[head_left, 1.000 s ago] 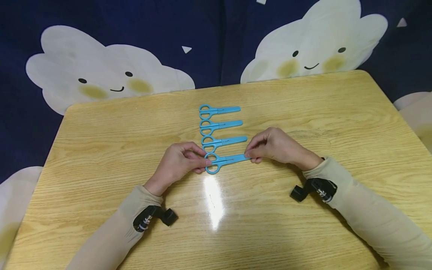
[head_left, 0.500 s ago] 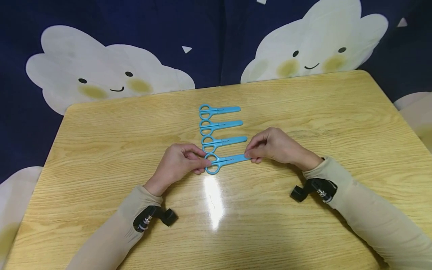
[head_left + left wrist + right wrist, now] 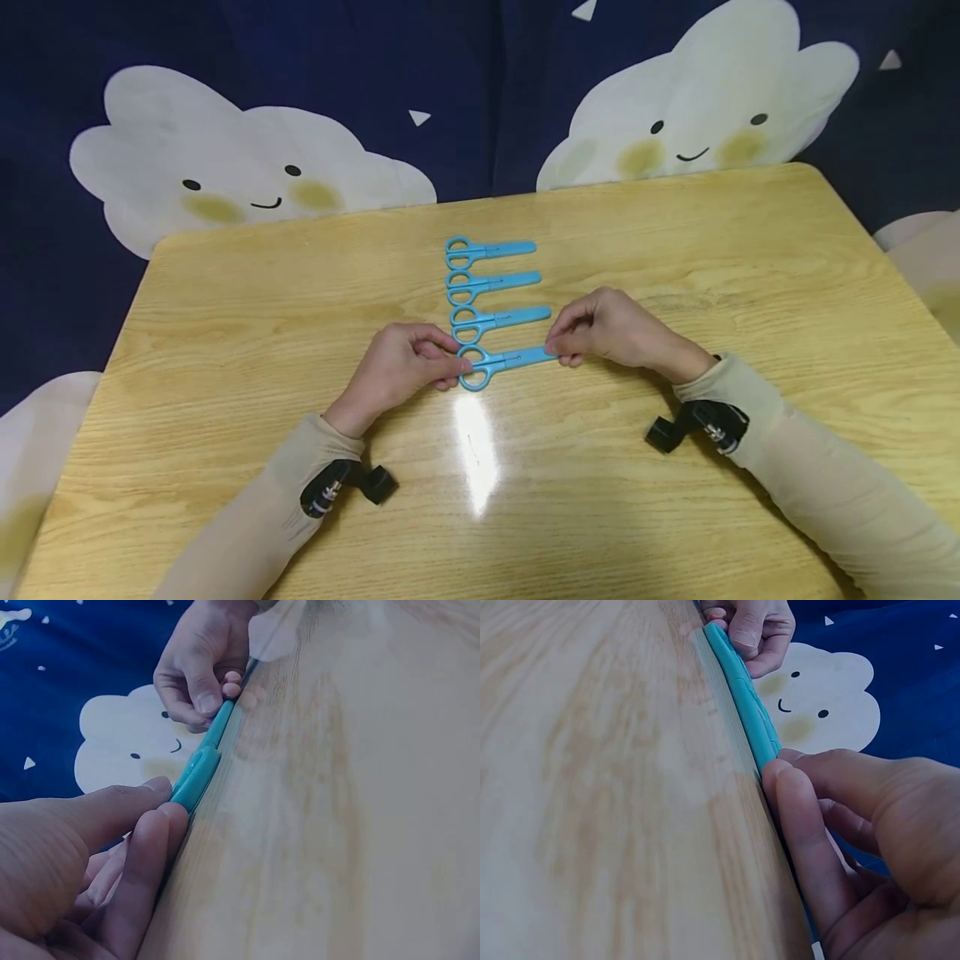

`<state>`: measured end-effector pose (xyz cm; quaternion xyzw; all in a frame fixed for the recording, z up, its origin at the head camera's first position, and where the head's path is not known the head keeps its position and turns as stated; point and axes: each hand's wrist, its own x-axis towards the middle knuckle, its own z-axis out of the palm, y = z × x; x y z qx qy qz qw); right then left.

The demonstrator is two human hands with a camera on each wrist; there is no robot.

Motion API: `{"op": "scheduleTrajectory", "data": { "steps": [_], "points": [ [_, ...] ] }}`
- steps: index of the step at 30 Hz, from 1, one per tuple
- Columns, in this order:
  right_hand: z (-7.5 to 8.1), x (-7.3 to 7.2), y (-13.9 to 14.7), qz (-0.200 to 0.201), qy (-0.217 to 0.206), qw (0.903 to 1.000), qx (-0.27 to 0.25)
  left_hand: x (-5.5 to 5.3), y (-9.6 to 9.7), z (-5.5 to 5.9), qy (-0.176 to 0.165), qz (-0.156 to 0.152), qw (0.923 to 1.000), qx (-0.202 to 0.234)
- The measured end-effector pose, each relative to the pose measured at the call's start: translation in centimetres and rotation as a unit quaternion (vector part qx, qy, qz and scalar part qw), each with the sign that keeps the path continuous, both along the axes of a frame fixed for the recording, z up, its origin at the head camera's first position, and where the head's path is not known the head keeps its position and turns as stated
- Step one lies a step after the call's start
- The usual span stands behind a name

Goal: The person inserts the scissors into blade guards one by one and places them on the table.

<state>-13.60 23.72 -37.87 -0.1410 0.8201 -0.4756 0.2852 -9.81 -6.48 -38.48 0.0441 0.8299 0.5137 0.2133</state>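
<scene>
Nearest of a column of blue scissors is a pair of scissors (image 3: 513, 359), lying with its handle loops to the left and its sheathed blade to the right. My left hand (image 3: 405, 364) pinches the handle end between thumb and fingers. At the blade tip, my right hand (image 3: 611, 329) pinches the other end. Both wrist views show the scissors (image 3: 198, 776) low along the tabletop, a hand at each end. Just beyond lie three more scissors in the same direction: the near one (image 3: 517, 316), the middle one (image 3: 510, 282) and the far one (image 3: 506, 248).
The wooden table (image 3: 247, 325) has a bright light reflection (image 3: 477, 454) in front of the scissors. Behind it hangs a dark blue curtain (image 3: 480, 92) with smiling clouds. Each sleeved wrist carries a black camera mount (image 3: 378, 484).
The head view has tilted slightly, so everything sits a little lower in it. Both hands keep their pinch on the nearest scissors, and the row stays as it was.
</scene>
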Motion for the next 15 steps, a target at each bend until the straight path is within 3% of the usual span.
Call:
{"op": "scheduleTrajectory", "data": {
  "steps": [9, 15],
  "points": [
    [-1.9, 0.2, -0.1, 0.008, -0.021, 0.9996, -0.015, 0.6, -0.2, -1.6, -0.023, 0.015, 0.9996, 0.001],
    [-3.3, 0.6, 0.3, -0.004, 0.001, 1.0, -0.003, 1.2, -1.2, -2.4, -0.033, 0.05, 0.997, 0.05]
  ]
}}
